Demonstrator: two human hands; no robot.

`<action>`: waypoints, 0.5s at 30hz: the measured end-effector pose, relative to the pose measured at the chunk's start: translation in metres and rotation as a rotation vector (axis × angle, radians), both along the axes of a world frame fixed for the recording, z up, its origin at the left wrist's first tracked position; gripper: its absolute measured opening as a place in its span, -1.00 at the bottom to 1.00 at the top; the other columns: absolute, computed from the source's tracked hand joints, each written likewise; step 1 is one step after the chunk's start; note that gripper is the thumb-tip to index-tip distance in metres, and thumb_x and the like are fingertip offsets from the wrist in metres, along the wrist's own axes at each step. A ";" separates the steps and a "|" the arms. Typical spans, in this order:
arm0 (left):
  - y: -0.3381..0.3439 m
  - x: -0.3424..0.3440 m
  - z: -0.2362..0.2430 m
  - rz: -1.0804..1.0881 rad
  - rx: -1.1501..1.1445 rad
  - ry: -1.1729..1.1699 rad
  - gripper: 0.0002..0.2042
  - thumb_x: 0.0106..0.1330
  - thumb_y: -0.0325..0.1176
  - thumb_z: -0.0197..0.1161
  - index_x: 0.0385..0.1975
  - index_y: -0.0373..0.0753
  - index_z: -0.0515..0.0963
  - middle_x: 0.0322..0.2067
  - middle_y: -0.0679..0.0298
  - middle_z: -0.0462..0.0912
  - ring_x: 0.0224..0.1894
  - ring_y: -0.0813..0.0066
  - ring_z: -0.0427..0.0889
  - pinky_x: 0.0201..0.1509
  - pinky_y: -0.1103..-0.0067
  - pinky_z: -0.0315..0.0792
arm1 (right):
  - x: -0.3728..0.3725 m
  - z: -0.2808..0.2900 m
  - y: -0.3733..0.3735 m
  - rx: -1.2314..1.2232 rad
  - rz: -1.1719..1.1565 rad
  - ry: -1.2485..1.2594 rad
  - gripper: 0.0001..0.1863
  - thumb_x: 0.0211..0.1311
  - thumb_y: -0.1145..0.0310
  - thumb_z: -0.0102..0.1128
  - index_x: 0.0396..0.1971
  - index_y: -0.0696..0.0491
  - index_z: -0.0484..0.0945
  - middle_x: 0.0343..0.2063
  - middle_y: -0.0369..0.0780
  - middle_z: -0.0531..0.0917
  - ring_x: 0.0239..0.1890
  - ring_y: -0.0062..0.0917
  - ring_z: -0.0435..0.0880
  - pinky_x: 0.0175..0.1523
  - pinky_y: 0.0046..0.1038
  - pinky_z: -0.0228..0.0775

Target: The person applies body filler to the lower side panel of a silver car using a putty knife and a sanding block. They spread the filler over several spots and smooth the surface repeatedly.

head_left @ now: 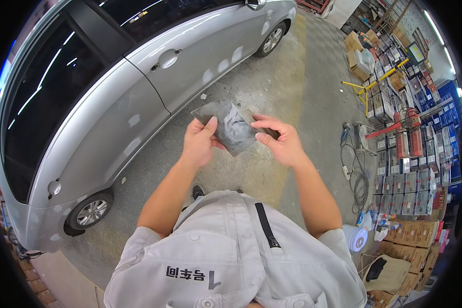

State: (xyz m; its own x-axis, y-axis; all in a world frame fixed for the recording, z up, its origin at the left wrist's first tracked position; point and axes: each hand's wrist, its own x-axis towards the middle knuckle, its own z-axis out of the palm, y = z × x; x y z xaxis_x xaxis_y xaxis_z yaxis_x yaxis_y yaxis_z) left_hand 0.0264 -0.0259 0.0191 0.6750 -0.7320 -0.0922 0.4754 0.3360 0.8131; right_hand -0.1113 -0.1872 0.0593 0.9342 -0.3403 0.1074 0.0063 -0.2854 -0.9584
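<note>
A thin, creased grey sheet (232, 127), smudged with dark and pale patches and looking like worn sandpaper, is held up at chest height in front of me. My left hand (197, 142) pinches its left edge, thumb on top and fingers underneath. On the right side, my right hand (281, 139) grips a folded-over, brownish-grey part between thumb and fingers. Whether that part belongs to the same sheet I cannot tell. To the left stands a silver car (108, 102) with dull pale patches on its doors and rear panel.
Textured grey floor (231, 174) lies beneath my hands. At the right are a coiled cable (361, 187), a yellow stand (367, 90), a red metal tool frame (395, 126), stacked boxes (408, 236) and a white bucket (355, 237). The car's rear wheel (91, 211) is at lower left.
</note>
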 end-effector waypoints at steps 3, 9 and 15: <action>0.005 0.006 0.000 0.034 -0.080 0.034 -0.81 0.36 -0.31 -0.05 -0.17 -0.22 0.42 -0.32 0.21 0.60 -0.41 0.40 0.64 -0.53 0.52 0.56 | -0.003 -0.006 -0.008 -0.191 -0.055 0.090 -0.73 0.09 0.54 0.14 -0.16 0.12 0.53 -0.01 -0.16 0.49 -0.04 -0.54 0.49 0.04 -0.51 0.32; 0.001 0.011 0.002 0.090 -0.049 -0.028 -0.81 0.36 -0.32 -0.07 -0.15 -0.23 0.40 -0.29 0.21 0.59 -0.37 0.41 0.64 -0.48 0.51 0.57 | -0.004 -0.009 -0.026 0.626 -0.290 -0.400 -0.75 0.14 0.55 0.11 -0.15 0.18 0.46 -0.37 -0.29 0.59 -0.31 -0.69 0.53 -0.12 -0.56 0.40; -0.005 0.009 0.004 0.032 -0.157 -0.071 -0.81 0.35 -0.33 -0.04 -0.17 -0.26 0.42 -0.30 0.23 0.59 -0.38 0.45 0.62 -0.46 0.54 0.57 | -0.004 -0.012 -0.021 0.700 -0.169 -0.027 -0.73 0.23 0.44 0.02 -0.08 0.19 0.45 -0.37 -0.29 0.58 -0.34 -0.70 0.51 -0.19 -0.60 0.41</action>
State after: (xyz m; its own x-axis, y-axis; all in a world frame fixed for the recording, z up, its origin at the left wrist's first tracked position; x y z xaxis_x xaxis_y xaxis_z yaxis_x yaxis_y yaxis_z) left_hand 0.0354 -0.0309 0.0228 0.6987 -0.7119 0.0705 0.4057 0.4755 0.7806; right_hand -0.1155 -0.2083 0.0476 0.8628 -0.4774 -0.1663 0.0427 0.3967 -0.9170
